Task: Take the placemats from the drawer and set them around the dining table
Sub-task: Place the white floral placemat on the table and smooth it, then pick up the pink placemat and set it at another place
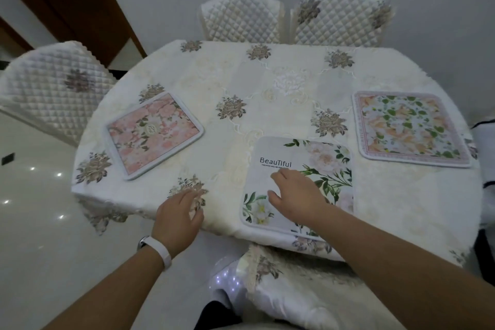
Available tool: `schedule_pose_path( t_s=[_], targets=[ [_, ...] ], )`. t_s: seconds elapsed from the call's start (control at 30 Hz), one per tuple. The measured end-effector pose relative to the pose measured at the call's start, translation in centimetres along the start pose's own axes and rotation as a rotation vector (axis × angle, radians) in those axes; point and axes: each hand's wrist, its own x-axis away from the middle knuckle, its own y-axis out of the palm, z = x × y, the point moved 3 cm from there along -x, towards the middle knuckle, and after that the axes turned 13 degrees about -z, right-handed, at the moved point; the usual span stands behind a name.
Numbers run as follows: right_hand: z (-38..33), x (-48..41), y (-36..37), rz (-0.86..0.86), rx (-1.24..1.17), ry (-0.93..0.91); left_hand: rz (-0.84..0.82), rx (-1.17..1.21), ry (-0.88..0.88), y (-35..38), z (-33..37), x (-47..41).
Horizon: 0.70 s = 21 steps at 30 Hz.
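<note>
Three placemats lie on the dining table (267, 83), which wears a cream floral cloth. A pink flowered placemat (154, 134) sits at the left, turned at an angle. A white placemat printed "Beautiful" (321, 161) lies at the near edge. An orange-and-green flowered placemat (409, 128) rests at the right. My right hand (297, 195) lies flat on the white placemat, fingers spread. My left hand (179, 214), with a white wristband, rests on the tablecloth at the near-left edge, holding nothing.
Two quilted chairs (242, 17) (340, 17) stand at the far side, another quilted chair (53, 88) at the left, and a cushioned chair seat (289, 289) is just below me. A dark wooden door frame (80, 2) is at the far left; glossy tiled floor (40, 222) beside the table.
</note>
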Motion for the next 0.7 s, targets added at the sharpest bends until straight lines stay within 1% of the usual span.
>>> schedule_pose_path(
  t_s=[0.07,0.27,0.47,0.7],
  targets=[
    [-1.9,-0.5,-0.1,-0.039,0.025,-0.005,0.028,-0.006,-0.023,-0.8,-1.9,1.1],
    [-8.5,-1.9,-0.8,-0.079,0.072,-0.012,0.026,0.002,-0.102,-2.9,-7.9,4.0],
    [-17.6,-3.1,0.6,-0.076,0.105,-0.015,0.065,0.036,-0.062,-5.4,-15.3,7.7],
    [-29.5,-5.1,3.5,-0.035,0.119,-0.077,0.114,0.027,-0.008,-9.4,-25.4,12.1]
  ],
)
